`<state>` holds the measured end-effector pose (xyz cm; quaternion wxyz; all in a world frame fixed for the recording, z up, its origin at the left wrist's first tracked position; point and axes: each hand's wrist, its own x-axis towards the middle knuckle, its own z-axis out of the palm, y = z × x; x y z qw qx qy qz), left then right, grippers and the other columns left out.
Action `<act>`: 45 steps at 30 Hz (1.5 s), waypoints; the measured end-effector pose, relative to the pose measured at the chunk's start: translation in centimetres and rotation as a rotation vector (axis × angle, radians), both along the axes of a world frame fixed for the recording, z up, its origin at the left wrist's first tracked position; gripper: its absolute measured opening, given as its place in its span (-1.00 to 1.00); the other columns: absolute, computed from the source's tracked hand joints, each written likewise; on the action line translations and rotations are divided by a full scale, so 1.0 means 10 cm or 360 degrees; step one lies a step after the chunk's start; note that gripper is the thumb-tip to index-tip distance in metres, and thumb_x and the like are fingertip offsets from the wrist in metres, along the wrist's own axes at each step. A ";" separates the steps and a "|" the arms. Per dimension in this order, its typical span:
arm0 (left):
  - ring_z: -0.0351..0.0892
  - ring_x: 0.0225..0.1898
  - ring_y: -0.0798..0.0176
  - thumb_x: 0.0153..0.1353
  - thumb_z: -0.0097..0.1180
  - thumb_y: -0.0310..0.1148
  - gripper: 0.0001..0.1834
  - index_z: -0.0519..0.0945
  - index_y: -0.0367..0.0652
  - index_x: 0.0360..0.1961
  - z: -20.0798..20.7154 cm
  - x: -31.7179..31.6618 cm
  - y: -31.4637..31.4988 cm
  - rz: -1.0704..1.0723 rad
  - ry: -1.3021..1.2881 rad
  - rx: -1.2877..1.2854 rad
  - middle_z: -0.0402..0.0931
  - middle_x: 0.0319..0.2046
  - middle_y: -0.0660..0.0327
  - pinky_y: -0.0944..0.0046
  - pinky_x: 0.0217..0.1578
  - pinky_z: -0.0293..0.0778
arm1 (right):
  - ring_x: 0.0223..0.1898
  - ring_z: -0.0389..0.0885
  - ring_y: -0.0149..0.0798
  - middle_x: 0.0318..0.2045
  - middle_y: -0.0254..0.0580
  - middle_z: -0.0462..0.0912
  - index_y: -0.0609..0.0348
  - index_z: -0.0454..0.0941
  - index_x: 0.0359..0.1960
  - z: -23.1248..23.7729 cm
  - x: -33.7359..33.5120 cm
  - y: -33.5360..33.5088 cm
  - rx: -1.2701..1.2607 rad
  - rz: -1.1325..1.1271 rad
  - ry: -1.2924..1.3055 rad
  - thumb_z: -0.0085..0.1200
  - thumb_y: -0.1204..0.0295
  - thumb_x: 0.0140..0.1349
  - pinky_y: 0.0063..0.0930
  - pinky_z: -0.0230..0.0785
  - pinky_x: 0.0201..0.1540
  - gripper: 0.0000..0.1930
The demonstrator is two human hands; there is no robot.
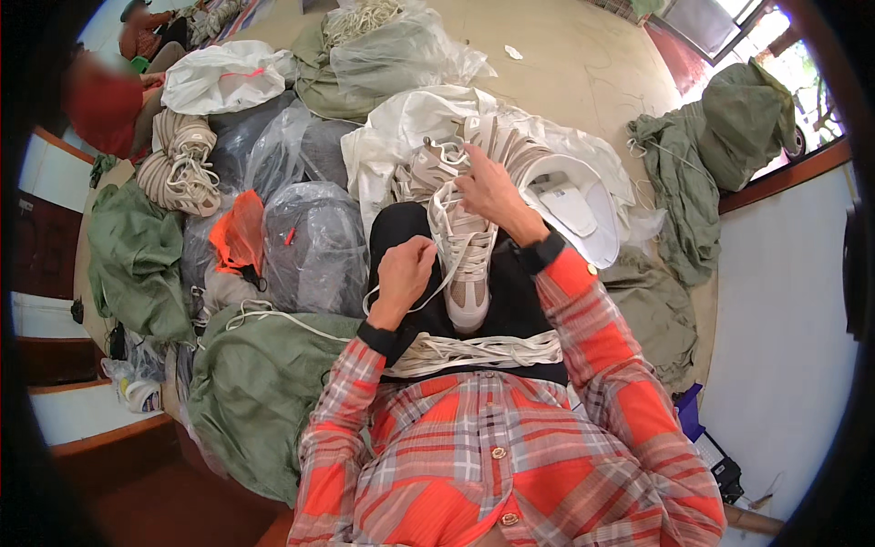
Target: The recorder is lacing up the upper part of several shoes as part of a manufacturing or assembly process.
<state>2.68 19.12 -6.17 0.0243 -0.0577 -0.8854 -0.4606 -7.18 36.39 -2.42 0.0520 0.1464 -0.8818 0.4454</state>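
A beige and white sneaker [467,273] lies on my lap, toe toward me. My left hand [404,272] pinches a cream shoelace [428,296] and pulls it out to the left of the shoe. My right hand [492,193] rests on the upper end of the sneaker, fingers closed on the lacing near its tongue. A bundle of loose cream laces [478,351] lies across my lap below the shoe. More sneakers [428,164] of the same colour sit in an open white sack [401,128] just beyond.
Green sacks [260,383], clear plastic bags [314,242] and an orange bag [239,239] pile up on my left. Coils of lace [182,169] lie at far left. A person in red [100,105] sits at upper left. Green sacks [720,137] lean by the right wall.
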 end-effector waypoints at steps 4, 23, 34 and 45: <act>0.53 -0.52 -0.07 0.14 0.04 -0.28 -0.81 0.53 -0.17 -0.47 -0.10 -0.10 0.07 0.0004 0.0134 -0.0272 0.51 -0.61 0.00 0.07 -0.52 0.42 | -0.52 0.50 0.17 -0.62 0.14 0.51 0.18 0.42 -0.23 0.14 0.52 0.03 0.0387 -0.0046 0.0104 -0.05 0.36 0.16 -0.07 0.32 -0.48 -0.80; 0.51 -0.62 0.37 0.08 0.03 -0.33 -0.77 0.60 -0.29 -0.51 -0.08 -0.42 0.03 -0.0101 -0.0496 -0.0080 0.53 -0.70 0.20 0.34 -0.55 0.38 | -0.77 0.54 -0.21 -0.77 -0.08 0.50 0.29 0.53 -0.45 -0.16 0.45 0.01 0.0182 0.0360 -0.0649 -0.16 0.53 0.05 -0.41 0.39 -0.67 -0.82; 0.40 -0.69 0.41 0.27 -0.08 -0.25 -0.70 0.51 -0.23 -0.48 0.15 -0.08 -0.37 -0.0333 -0.1182 0.1163 0.46 -0.68 0.27 0.47 -0.63 0.31 | -0.57 0.56 -0.03 -0.69 -0.03 0.51 0.19 0.41 -0.40 -0.12 0.44 0.26 0.0899 -0.0029 0.0259 -0.06 0.46 0.07 -0.15 0.36 -0.55 -0.91; 0.26 -0.68 0.42 0.28 -0.08 -0.28 -0.76 0.46 -0.17 -0.47 0.11 0.10 -0.59 -0.0068 -0.1235 0.2280 0.34 -0.71 0.34 0.42 -0.63 0.21 | -0.80 0.50 -0.26 -0.78 -0.21 0.51 0.24 0.51 -0.37 -0.12 0.33 0.00 0.0205 0.0384 -0.0553 -0.13 0.40 0.17 -0.38 0.39 -0.66 -0.81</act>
